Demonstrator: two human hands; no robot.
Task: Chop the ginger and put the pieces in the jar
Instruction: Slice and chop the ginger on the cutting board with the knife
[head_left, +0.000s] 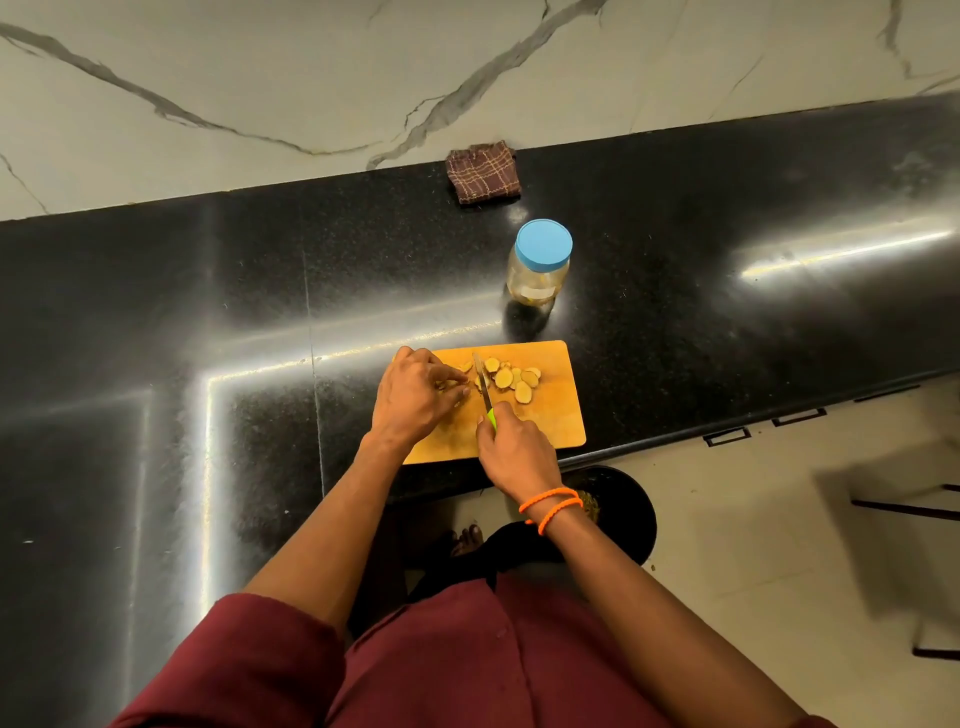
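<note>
Here the left hand (415, 397) pinches the ginger (451, 385) on the board (561, 415) at the desk's (208, 312) near edge; the right hand (514, 449) grips the knife (485, 392), blade beside the slices (511, 378). The jar (540, 265) stands lidded behind the board.

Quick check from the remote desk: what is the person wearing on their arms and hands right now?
Both hands are bare, no gloves. The right hand has two orange cord bands at its wrist. The left hand has nothing on its wrist. Maroon sleeves end near the elbows; forearms uncovered.
</note>
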